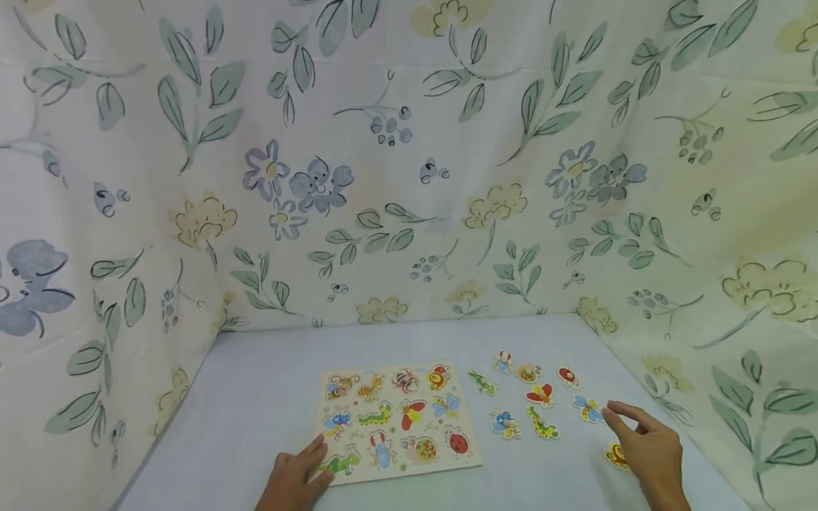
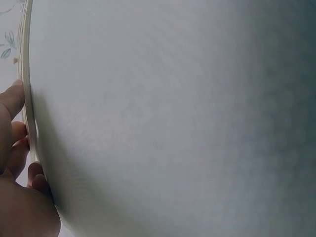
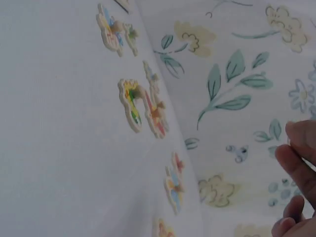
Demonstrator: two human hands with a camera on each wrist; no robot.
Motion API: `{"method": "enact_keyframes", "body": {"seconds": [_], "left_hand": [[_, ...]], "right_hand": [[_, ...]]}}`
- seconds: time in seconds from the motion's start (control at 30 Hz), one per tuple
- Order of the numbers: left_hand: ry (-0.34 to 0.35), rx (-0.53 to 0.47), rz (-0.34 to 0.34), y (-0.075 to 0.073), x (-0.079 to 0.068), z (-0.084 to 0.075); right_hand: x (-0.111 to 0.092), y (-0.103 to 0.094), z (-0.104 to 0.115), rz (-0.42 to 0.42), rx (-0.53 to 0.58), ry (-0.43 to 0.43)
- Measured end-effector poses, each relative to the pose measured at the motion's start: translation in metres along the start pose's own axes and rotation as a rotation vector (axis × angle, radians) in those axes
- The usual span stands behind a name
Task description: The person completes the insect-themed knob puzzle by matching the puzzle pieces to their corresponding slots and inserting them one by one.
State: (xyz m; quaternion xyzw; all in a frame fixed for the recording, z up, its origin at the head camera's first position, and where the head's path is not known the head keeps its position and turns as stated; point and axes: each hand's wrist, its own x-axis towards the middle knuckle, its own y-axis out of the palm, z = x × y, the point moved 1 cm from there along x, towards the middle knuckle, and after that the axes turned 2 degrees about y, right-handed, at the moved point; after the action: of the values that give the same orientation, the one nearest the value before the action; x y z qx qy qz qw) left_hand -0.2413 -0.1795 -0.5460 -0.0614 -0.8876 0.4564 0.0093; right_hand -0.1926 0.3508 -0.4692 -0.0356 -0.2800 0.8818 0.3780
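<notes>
A wooden insect puzzle board (image 1: 364,482) lies flat, with insect pictures over its surface. My left hand (image 1: 294,474) holds its near left corner, thumb and fingers at the edge. In the left wrist view, the left hand (image 2: 15,143) rests against the board's layered edge (image 2: 27,59). My right hand (image 1: 648,451) hovers by a blue-and-yellow bee piece (image 1: 586,409), thumb and index tips close together with no piece showing between them. A yellow-and-red piece (image 1: 616,455) lies partly hidden behind that hand. In the right wrist view, the right hand (image 3: 301,173) is above the table.
Several loose knobbed pieces lie right of the board, among them a green caterpillar (image 1: 543,424), a blue insect (image 1: 505,424), a red-winged one (image 1: 540,394), a ladybird (image 1: 567,376) and a grasshopper (image 1: 483,382). Floral curtain (image 1: 396,177) encloses the white table (image 1: 255,397) at the back and sides.
</notes>
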Motion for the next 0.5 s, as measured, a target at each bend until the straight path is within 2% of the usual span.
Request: {"method": "enact_keyframes", "body": {"seconds": [0.17, 0.37, 0.5], "left_hand": [[0.003, -0.005, -0.01, 0.0, 0.0, -0.001], [0.012, -0.011, -0.01, 0.0, -0.001, 0.001], [0.022, -0.005, -0.012, -0.001, -0.002, 0.0]], "right_hand": [[0.005, -0.003, -0.015, -0.027, -0.083, 0.048], [0.013, -0.002, -0.036, -0.009, -0.143, 0.107], [0.021, 0.005, -0.05, 0.012, -0.17, 0.209]]}}
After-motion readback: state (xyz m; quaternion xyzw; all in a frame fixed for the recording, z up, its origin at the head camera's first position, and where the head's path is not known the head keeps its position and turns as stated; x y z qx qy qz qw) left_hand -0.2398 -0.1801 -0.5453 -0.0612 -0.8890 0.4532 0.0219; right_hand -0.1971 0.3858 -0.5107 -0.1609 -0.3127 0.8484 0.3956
